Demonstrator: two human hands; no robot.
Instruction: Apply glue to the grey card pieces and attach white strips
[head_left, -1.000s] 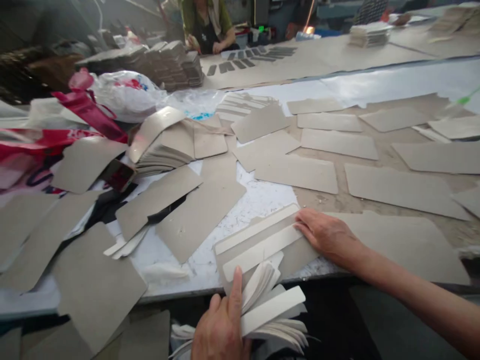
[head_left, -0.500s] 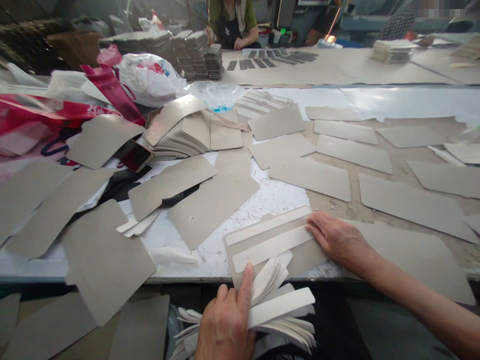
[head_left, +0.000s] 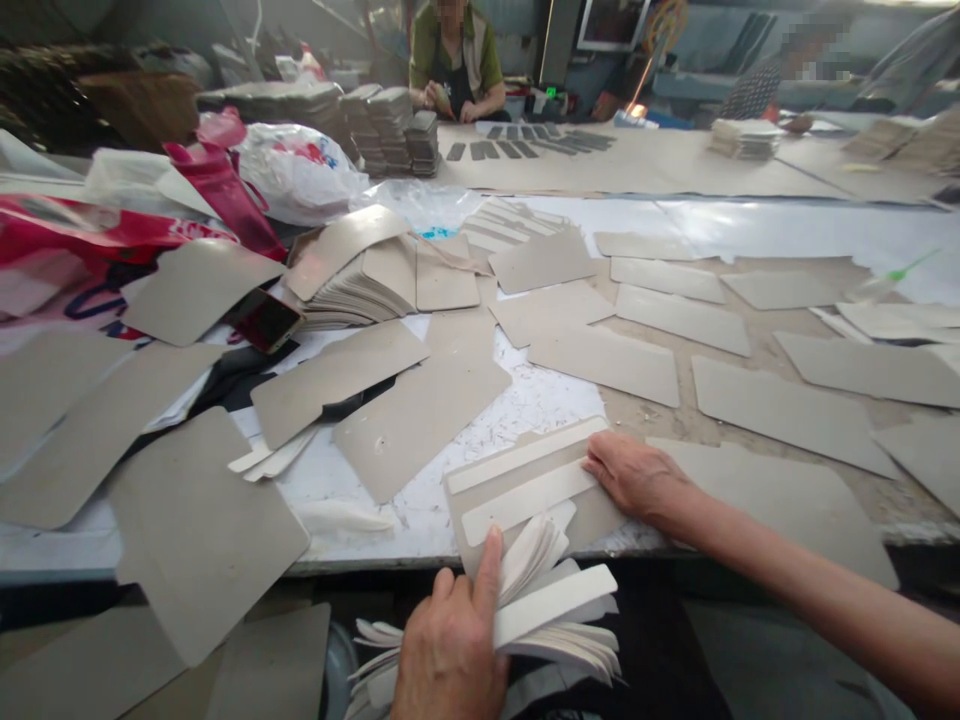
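Observation:
A grey-beige panel [head_left: 555, 450] lies at the front edge of the table, with two pale strips on it. My left hand [head_left: 456, 635] is wrapped round a bundle of white strips [head_left: 555, 610] below the table edge. Its index finger reaches out to the left end of the lower strip [head_left: 517, 505]. My right hand [head_left: 634, 475] has its fingers pressed together on the right end of that lower strip. The upper strip [head_left: 529, 455] lies along the panel's far edge. Whether the right fingertips pinch or only press the strip cannot be made out.
Grey panels [head_left: 720, 318] are spread over the table's right side, more panels [head_left: 202, 530] on the left, some overhanging the edge. A phone [head_left: 266, 318], a stack of panels [head_left: 360, 285], a pink bottle [head_left: 225, 190] and plastic bags [head_left: 300, 170] lie left. A person [head_left: 457, 70] sits across.
The camera view has tilted up and shifted slightly to the right. Both hands stay at the same strip, the right one still at its right end; the strips look unmoved on the panel.

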